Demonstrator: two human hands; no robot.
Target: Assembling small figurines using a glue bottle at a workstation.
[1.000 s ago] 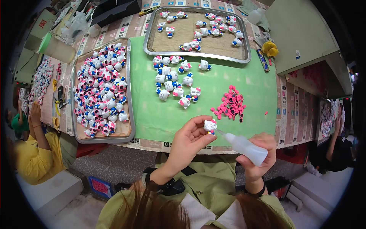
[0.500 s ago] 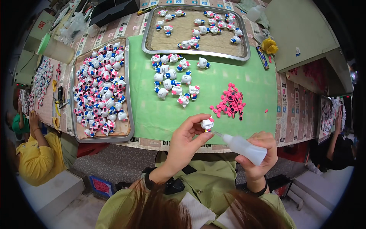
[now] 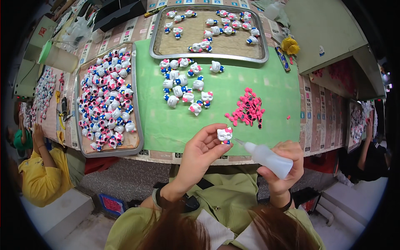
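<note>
The right hand (image 3: 287, 160) has its fingers wrapped around a translucent white plastic squeeze bottle (image 3: 273, 161) with a thin nozzle, slanted toward the left hand (image 3: 199, 152). The left fingers pinch a small white cat-shaped figurine (image 3: 224, 134) with a pink bow and blue clothing, upright above the counter's green sheet (image 3: 187, 135). The nozzle tip is right beside its head; whether they touch, I cannot tell. The step appears to be dabbing the figurine from the bottle; the next move seems to call for a steady pinch and a light, exact squeeze. Beyond lie a heap of small pink pieces (image 3: 249, 107), loose similar figurines (image 3: 180, 80) and, farthest, a metal-rimmed rectangular tray (image 3: 183, 41) holding more.
</note>
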